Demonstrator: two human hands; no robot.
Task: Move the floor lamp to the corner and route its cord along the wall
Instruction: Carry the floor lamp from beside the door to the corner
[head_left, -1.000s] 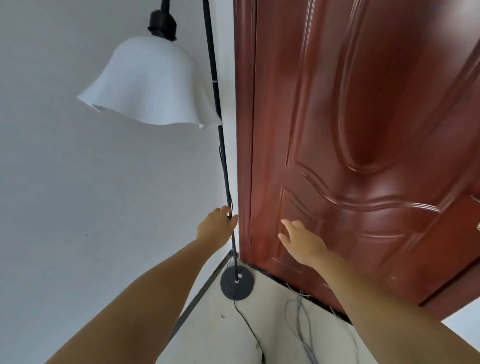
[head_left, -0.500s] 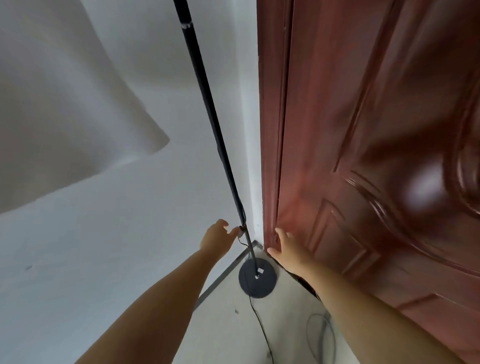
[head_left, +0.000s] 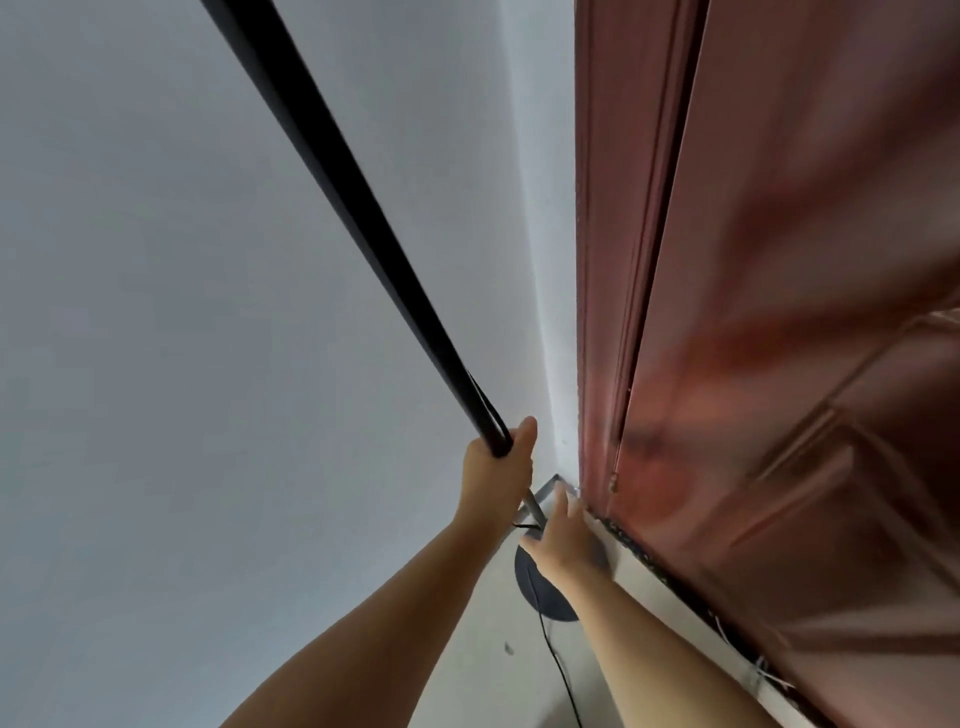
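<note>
The floor lamp's black pole (head_left: 337, 171) slants from the top left down into the room's corner. My left hand (head_left: 498, 473) is wrapped around the pole low down, thumb up. A thin black cord runs along the pole into that grip. The dark round base (head_left: 540, 595) rests on the floor by the corner, partly hidden behind my right hand (head_left: 563, 540). That hand hovers just above the base with fingers spread, holding nothing. The black cord (head_left: 558, 670) trails from the base across the floor toward me. The shade is out of view.
A white wall (head_left: 208, 312) fills the left side. A reddish-brown door (head_left: 779, 312) and its frame stand close on the right, meeting the wall at the corner. A grey skirting strip (head_left: 545, 488) runs along the wall's foot. Thin pale wires (head_left: 763, 670) lie by the door's bottom edge.
My view has moved closer and lower, and the shade has left the frame. My left hand has closed around the pole. My right hand has dropped from the door to just above the base.
</note>
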